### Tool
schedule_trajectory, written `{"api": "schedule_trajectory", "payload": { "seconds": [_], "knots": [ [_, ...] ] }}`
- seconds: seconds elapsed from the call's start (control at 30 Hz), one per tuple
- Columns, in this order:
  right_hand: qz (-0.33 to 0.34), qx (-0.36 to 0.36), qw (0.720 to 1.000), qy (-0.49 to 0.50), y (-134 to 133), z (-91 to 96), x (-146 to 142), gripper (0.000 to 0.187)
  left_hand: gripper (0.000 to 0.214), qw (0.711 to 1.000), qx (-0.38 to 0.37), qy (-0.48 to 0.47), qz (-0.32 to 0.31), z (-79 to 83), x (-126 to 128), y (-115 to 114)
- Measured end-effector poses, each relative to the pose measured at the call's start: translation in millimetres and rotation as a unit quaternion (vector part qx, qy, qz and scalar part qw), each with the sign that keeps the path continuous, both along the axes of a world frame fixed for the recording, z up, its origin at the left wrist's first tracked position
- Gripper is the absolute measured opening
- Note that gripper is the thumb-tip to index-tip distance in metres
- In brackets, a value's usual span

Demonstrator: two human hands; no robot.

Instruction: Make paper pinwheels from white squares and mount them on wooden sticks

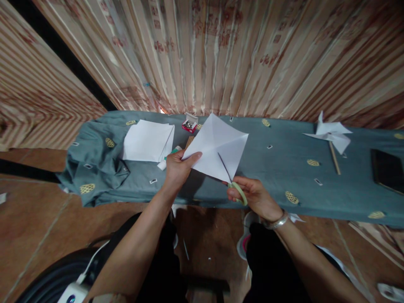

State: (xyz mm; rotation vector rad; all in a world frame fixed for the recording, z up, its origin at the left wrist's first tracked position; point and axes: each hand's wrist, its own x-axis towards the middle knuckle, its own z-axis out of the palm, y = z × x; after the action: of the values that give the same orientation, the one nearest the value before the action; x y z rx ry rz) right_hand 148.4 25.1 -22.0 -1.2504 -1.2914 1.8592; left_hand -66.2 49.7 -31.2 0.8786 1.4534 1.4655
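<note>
White paper square [221, 134], 1, pinched by left fingers [192, 160], 1 pair of scissors [241, 194] gripped by right fingers [244, 182], 1 pinwheel [330, 135]

Dim lighting is noted. Pale highlights are seen along the curtain [217, 63]; the cloth [280, 168] is shadowed below the paper [217, 141]. Edges are stretched; fine detail is softened.

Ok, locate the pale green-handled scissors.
Head view, just right of centre: the scissors are in the right hand, one blade over the square white paper.
</note>
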Motion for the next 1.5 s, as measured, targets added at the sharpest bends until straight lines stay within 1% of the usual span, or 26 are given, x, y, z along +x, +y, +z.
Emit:
{"api": "schedule_trajectory", "payload": {
  "seconds": [0.17, 0.33, 0.4, 0.5, 0.53, 0.57, 0.6, 0.63, 0.7, 0.77, 0.8, 0.83, 0.9, 1.0, 1.07, 1.17, 1.23, 1.27, 1.33, 1.4, 1.47, 1.5],
  "knots": [
    [0.003, 0.001, 1.0, -0.001, -0.1, -1.1, 0.4, 0.043, 0.024, 1.0, 0.003, -0.014, 0.002, 2.6, 1.4, -0.8],
    [0.067, 0.015, 0.998, -0.011, -0.7, -1.6, 4.7, 0.046, 0.029, 1.0, 0.007, -0.029, 0.01, 5.6, -0.7, 0.7],
    [0.091, 0.014, 0.996, -0.015, 1.5, -1.2, 11.6, 0.048, 0.031, 0.999, 0.019, -0.04, 0.023, 5.8, -5.1, 2.9],
    [0.136, 0.005, 0.99, -0.034, 9.1, 0.3, 30.7, 0.049, 0.031, 0.998, 0.039, -0.039, 0.043, 6.1, -14.8, 6.5],
    [0.146, -0.001, 0.988, -0.042, 12.3, 1.1, 38.5, 0.05, 0.031, 0.997, 0.042, -0.035, 0.047, 6.5, -18.1, 7.2],
    [0.142, 0.002, 0.988, -0.053, 15.6, 1.9, 46.3, 0.051, 0.031, 0.997, 0.043, -0.03, 0.049, 6.9, -21.0, 7.6],
    [0.121, 0.012, 0.99, -0.07, 18.8, 2.8, 53.4, 0.051, 0.031, 0.998, 0.042, -0.023, 0.049, 7.3, -23.3, 7.6],
    [0.085, 0.03, 0.992, -0.089, 21.6, 3.6, 59.4, 0.051, 0.03, 0.998, 0.037, -0.016, 0.046, 7.5, -25.0, 7.2],
    [-0.032, 0.098, 0.988, -0.112, 25.6, 4.8, 66.7, 0.052, 0.03, 1.0, 0.012, 0.0, 0.027, 6.7, -26.0, 5.8],
    [-0.141, 0.178, 0.966, -0.121, 27.3, 4.8, 67.0, 0.052, 0.028, 1.0, -0.022, 0.014, -0.014, 4.1, -24.1, 3.7],
    [-0.174, 0.214, 0.953, -0.124, 27.4, 4.3, 65.2, 0.052, 0.028, 0.998, -0.038, 0.019, -0.041, 2.4, -22.1, 2.6],
    [-0.188, 0.243, 0.943, -0.13, 27.2, 3.4, 62.4, 0.053, 0.027, 0.996, -0.051, 0.024, -0.07, 0.5, -19.8, 1.3],
    [-0.178, 0.281, 0.931, -0.152, 26.5, 0.9, 56.0, 0.057, 0.026, 0.989, -0.071, 0.035, -0.123, -2.6, -14.3, -1.3],
    [-0.139, 0.301, 0.924, -0.191, 25.7, -3.1, 48.4, 0.061, 0.022, 0.976, -0.083, 0.07, -0.188, -4.2, -6.7, -5.2],
    [-0.11, 0.307, 0.92, -0.216, 25.6, -5.0, 45.8, 0.056, 0.022, 0.968, -0.076, 0.096, -0.217, -3.7, -3.5, -7.3],
    [-0.071, 0.321, 0.913, -0.242, 25.8, -6.5, 45.2, 0.046, 0.023, 0.964, -0.064, 0.113, -0.234, -4.2, -1.2, -8.3],
    [-0.066, 0.325, 0.911, -0.244, 26.8, -7.8, 46.0, 0.044, 0.021, 0.967, -0.061, 0.097, -0.227, -6.3, -0.4, -6.8],
    [-0.069, 0.323, 0.912, -0.244, 27.8, -8.8, 46.7, 0.044, 0.023, 0.973, -0.053, 0.084, -0.21, -7.7, 0.2, -5.6],
    [-0.097, 0.316, 0.91, -0.249, 30.8, -11.8, 48.1, 0.045, 0.041, 0.987, -0.021, 0.046, -0.151, -10.5, 2.0, -3.1],
    [-0.149, 0.312, 0.902, -0.258, 34.7, -15.4, 49.0, 0.047, 0.064, 0.996, 0.012, -0.011, -0.093, -12.5, 5.4, -1.9],
    [-0.202, 0.314, 0.889, -0.266, 38.3, -17.9, 48.2, 0.049, 0.078, 0.993, 0.016, -0.077, -0.084, -13.6, 11.3, -3.5],
    [-0.222, 0.317, 0.882, -0.27, 39.5, -18.2, 46.9, 0.05, 0.08, 0.989, 0.009, -0.106, -0.098, -13.9, 15.3, -5.3]
  ]
}}
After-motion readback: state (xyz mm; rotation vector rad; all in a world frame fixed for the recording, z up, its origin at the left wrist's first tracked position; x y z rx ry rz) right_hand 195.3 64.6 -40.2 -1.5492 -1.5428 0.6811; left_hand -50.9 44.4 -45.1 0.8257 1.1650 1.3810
